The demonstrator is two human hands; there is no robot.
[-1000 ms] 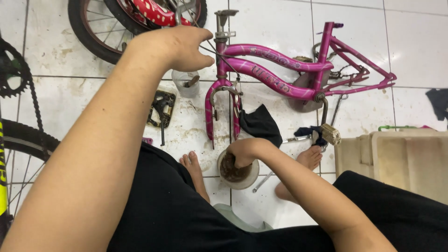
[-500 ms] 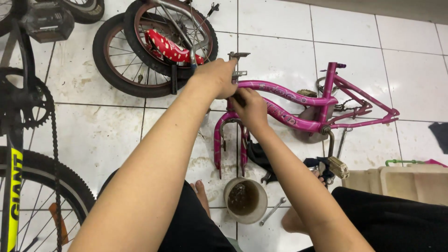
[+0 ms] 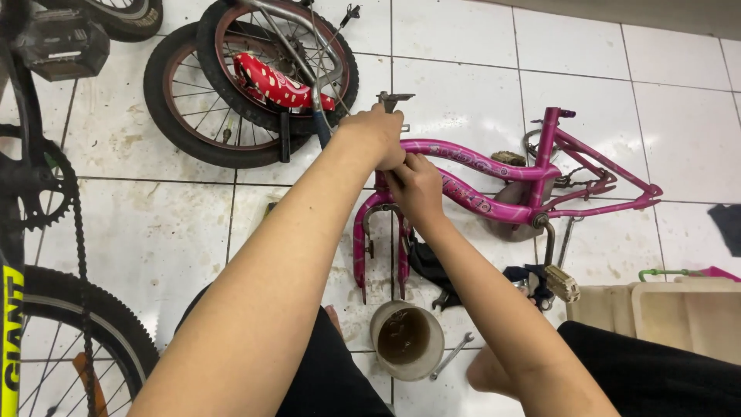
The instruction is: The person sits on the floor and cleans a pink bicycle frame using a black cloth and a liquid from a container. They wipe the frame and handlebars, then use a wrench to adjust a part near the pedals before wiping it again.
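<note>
Where wrench (image 3: 451, 356) lies, cup (image 3: 407, 337) holds liquid.

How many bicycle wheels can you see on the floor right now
4. Two small wheels overlap at top centre, one lying left, one above it. Another wheel is cut off at the top left edge. A large wheel stands at bottom left. Others may be hidden.

Prob. bike repair shop: wheels (image 3: 231, 100), spanner (image 3: 452, 355)

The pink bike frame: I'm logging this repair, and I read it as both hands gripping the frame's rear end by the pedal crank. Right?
Not quite. In the head view both hands, left hand and right hand, grip the pink bike frame at its front end, above the fork, not by the pedal crank.
</note>
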